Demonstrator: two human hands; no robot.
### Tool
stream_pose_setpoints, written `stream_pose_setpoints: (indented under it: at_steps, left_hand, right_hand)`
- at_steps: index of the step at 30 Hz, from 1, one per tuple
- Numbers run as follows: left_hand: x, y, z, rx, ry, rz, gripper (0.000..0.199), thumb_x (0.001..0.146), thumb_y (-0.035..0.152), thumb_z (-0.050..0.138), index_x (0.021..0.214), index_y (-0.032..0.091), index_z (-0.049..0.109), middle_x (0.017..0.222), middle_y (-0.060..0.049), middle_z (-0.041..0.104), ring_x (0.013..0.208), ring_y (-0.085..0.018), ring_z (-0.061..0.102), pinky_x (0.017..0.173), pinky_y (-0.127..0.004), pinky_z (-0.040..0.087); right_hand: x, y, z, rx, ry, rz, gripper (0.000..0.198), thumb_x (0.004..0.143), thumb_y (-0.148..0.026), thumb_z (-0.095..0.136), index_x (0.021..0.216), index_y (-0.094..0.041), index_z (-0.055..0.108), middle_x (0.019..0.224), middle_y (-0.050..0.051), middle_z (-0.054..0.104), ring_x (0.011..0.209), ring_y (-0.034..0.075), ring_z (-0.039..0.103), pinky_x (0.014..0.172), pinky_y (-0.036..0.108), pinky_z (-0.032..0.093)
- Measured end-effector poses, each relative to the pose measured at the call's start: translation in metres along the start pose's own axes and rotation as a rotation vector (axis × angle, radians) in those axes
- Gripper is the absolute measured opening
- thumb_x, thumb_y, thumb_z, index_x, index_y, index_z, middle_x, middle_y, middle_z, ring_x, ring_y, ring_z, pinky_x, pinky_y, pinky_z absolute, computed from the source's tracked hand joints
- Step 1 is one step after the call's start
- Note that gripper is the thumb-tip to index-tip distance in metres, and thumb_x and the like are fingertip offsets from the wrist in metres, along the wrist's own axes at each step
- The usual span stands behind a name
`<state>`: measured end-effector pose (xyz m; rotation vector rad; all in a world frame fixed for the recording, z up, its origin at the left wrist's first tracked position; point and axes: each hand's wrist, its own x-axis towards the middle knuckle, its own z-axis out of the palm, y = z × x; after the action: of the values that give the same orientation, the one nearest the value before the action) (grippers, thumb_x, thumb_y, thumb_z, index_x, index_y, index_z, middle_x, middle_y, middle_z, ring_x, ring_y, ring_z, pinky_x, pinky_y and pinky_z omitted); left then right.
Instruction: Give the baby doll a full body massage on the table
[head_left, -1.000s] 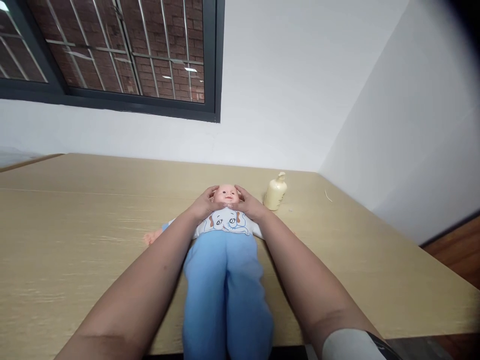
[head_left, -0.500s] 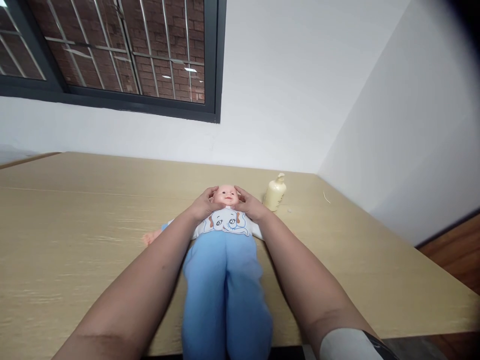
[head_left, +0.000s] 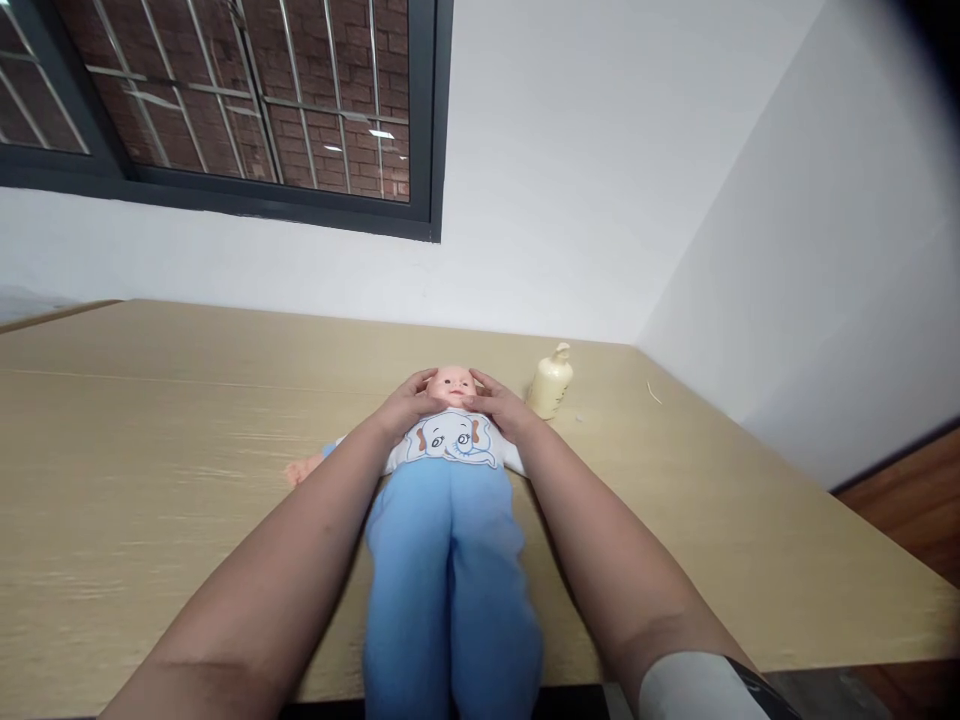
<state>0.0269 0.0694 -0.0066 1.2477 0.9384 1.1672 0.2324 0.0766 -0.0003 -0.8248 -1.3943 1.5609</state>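
A baby doll (head_left: 451, 445) lies on its back on the wooden table, its head at the far end and its legs toward me. It wears a white top with an elephant print and blue trousers (head_left: 450, 560). My left hand (head_left: 409, 402) cups the left side of the doll's head (head_left: 452, 381), fingers curved round it and thumb by the chin. On the other side my right hand (head_left: 496, 405) holds the head the same way, its thumb near the jaw. One doll hand (head_left: 302, 469) sticks out beyond my left forearm.
A cream pump bottle (head_left: 551, 385) stands on the table (head_left: 712, 540) just right of my right hand. Farther right lies a thin pale strip (head_left: 654, 392). White walls border the table behind and at right, with a barred window (head_left: 262, 110) above.
My thumbs have moved slightly inward along the doll's chin and jaw. Both hands stay on its head, and the doll and bottle keep their places.
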Motion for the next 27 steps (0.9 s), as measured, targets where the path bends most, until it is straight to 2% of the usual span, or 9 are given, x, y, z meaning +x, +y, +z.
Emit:
stream_pose_setpoints:
  at_steps: [5, 8, 11, 17, 19, 24, 27]
  left_hand:
    - [0.002, -0.002, -0.001, 0.116, 0.028, 0.024, 0.086, 0.058, 0.029, 0.088, 0.135, 0.025, 0.050, 0.140, -0.013, 0.054, 0.124, -0.034, 0.056, 0.096, -0.044, 0.051]
    - [0.002, -0.002, -0.001, 0.147, 0.019, 0.029, 0.087, 0.060, 0.030, 0.088, 0.137, 0.025, 0.049, 0.141, -0.014, 0.052, 0.125, -0.035, 0.056, 0.095, -0.045, 0.052]
    - [0.001, -0.001, -0.001, 0.156, 0.011, 0.014, 0.087, 0.061, 0.029, 0.087, 0.138, 0.026, 0.047, 0.143, -0.015, 0.051, 0.121, -0.035, 0.058, 0.091, -0.045, 0.054]
    - [-0.001, 0.002, 0.001, 0.108, 0.014, 0.012, 0.084, 0.064, 0.027, 0.084, 0.140, 0.023, 0.048, 0.143, -0.015, 0.052, 0.122, -0.033, 0.059, 0.092, -0.042, 0.054]
    - [-0.003, 0.003, 0.002, 0.058, 0.000, 0.008, 0.083, 0.063, 0.024, 0.083, 0.139, 0.022, 0.050, 0.142, -0.015, 0.054, 0.121, -0.033, 0.060, 0.094, -0.042, 0.053]
    - [-0.005, 0.005, 0.004, -0.068, -0.065, -0.012, 0.075, 0.064, 0.023, 0.076, 0.136, 0.020, 0.056, 0.126, -0.013, 0.067, 0.109, -0.033, 0.067, 0.089, -0.044, 0.055]
    - [-0.004, 0.006, 0.004, -0.045, -0.008, -0.018, 0.073, 0.062, 0.022, 0.072, 0.134, 0.020, 0.059, 0.120, -0.012, 0.071, 0.102, -0.032, 0.070, 0.084, -0.043, 0.056]
  right_hand:
    - [0.005, 0.003, 0.002, -0.283, 0.105, -0.034, 0.107, 0.058, -0.037, 0.090, 0.149, -0.023, 0.038, 0.152, 0.014, 0.044, 0.129, 0.030, 0.054, 0.102, 0.039, 0.051]
    - [0.005, 0.002, 0.002, -0.312, 0.079, -0.028, 0.101, 0.058, -0.039, 0.090, 0.147, -0.024, 0.043, 0.146, 0.013, 0.052, 0.124, 0.030, 0.059, 0.099, 0.039, 0.053]
    - [0.006, 0.003, 0.001, -0.275, 0.020, -0.045, 0.096, 0.060, -0.037, 0.089, 0.144, -0.025, 0.046, 0.138, 0.011, 0.059, 0.119, 0.028, 0.062, 0.097, 0.038, 0.054]
    - [0.010, 0.009, -0.004, -0.179, 0.054, -0.031, 0.105, 0.059, -0.026, 0.087, 0.151, -0.024, 0.037, 0.148, 0.011, 0.049, 0.126, 0.028, 0.057, 0.100, 0.038, 0.051]
    - [0.010, 0.010, -0.007, -0.113, 0.045, -0.014, 0.103, 0.058, -0.021, 0.085, 0.149, -0.023, 0.039, 0.146, 0.011, 0.052, 0.126, 0.028, 0.057, 0.100, 0.038, 0.051]
    - [0.010, 0.008, -0.009, 0.066, 0.012, 0.030, 0.089, 0.054, -0.009, 0.075, 0.139, -0.023, 0.053, 0.131, 0.009, 0.065, 0.108, 0.027, 0.068, 0.089, 0.036, 0.057]
    - [0.011, 0.007, -0.005, 0.063, 0.034, 0.032, 0.082, 0.056, -0.010, 0.072, 0.135, -0.023, 0.056, 0.119, 0.008, 0.071, 0.101, 0.025, 0.070, 0.084, 0.035, 0.057]
